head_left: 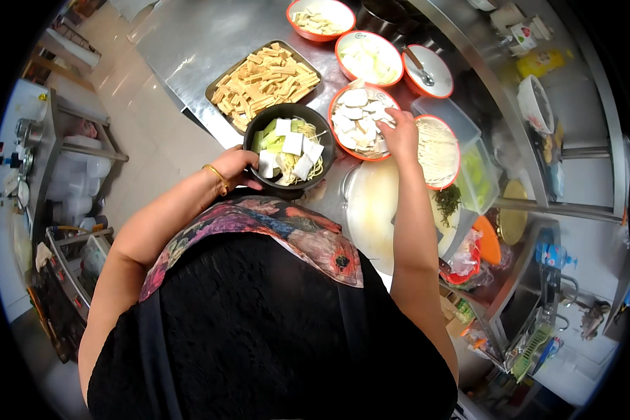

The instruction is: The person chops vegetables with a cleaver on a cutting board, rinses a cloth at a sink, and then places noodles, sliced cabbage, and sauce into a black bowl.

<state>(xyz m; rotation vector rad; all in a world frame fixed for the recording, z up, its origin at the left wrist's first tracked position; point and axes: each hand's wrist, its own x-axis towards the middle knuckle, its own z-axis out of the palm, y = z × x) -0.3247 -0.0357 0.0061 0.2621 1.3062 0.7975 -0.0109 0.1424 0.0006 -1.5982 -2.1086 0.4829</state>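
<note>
The black bowl [289, 145], filled with noodles, greens and white squares, sits on the steel worktop [189, 42], gripped at its near-left rim by the left hand [236, 166], fingers curled around it. Just right of it, the right hand [400, 133] reaches into the orange-rimmed bowl of pale slices [353, 120], fingertips pinched on a slice. Beyond the left hand lies a tray of tofu strips [262, 82].

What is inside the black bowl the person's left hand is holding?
The black bowl in the left hand holds white flat squares, pale noodles and light green vegetable pieces. What lies beneath these is covered. The right hand reaches into an orange-rimmed bowl of white slices.
</note>
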